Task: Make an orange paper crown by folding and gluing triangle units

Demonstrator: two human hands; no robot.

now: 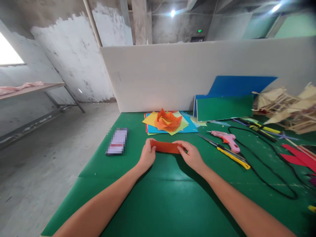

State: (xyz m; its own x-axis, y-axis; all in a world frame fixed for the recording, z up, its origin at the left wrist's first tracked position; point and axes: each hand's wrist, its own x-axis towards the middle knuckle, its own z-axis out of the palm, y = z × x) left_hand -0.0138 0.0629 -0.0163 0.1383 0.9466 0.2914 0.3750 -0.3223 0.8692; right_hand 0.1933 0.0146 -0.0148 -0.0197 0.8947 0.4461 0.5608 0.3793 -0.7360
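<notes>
Left hand (148, 153): pinches one end of the orange strip (166, 147).
Right hand (190, 154): pinches the other end.
Folded orange paper (168, 124): atop coloured sheets (191, 129), beyond the strip.
Phone (117, 141): flat on green table (163, 204), left of left hand.
Pink glue gun (229, 139): right of right hand, near yellow cutter (233, 158).

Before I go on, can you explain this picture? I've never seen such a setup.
There is no machine here: this one picture comes from a camera worn on a person's head, looking forward and down. The bare left hand and right hand each hold one end of an orange paper strip. On the green table, a phone lies to the left, and a folded orange paper shape sits on coloured sheets beyond the hands. To the right lie a pink glue gun and a yellow-handled knife.
</notes>
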